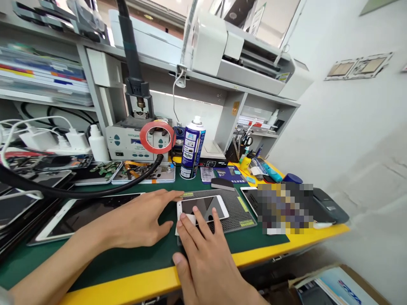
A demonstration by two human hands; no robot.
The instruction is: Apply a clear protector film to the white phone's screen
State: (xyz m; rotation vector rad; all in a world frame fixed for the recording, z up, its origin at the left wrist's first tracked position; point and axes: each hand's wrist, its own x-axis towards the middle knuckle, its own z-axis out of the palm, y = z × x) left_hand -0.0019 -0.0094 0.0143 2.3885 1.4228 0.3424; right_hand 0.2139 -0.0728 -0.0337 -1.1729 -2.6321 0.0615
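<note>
A white-framed phone point(205, 209) lies screen up on a grey perforated mat point(233, 212). My right hand point(206, 254) rests over its lower left part, fingers stretched and spread. Beneath the index and middle fingertips is a small white wipe point(190, 219), pressed flat on the glass; the thumb stands apart, below the mat. My left hand point(143, 218) is beside the phone's left end, thumb and fingers apart, with its fingertips at the mat's upper left edge. Nothing shows in that hand. Part of the phone is hidden under my right fingers.
A white-framed tablet point(60, 218) lies under my left forearm. Behind the mat stand a spray can point(192, 148), a red tape roll point(157, 137) and a soldering station point(122, 142). A black hose point(95, 192) crosses the bench. Another device point(249, 199) lies right of the mat.
</note>
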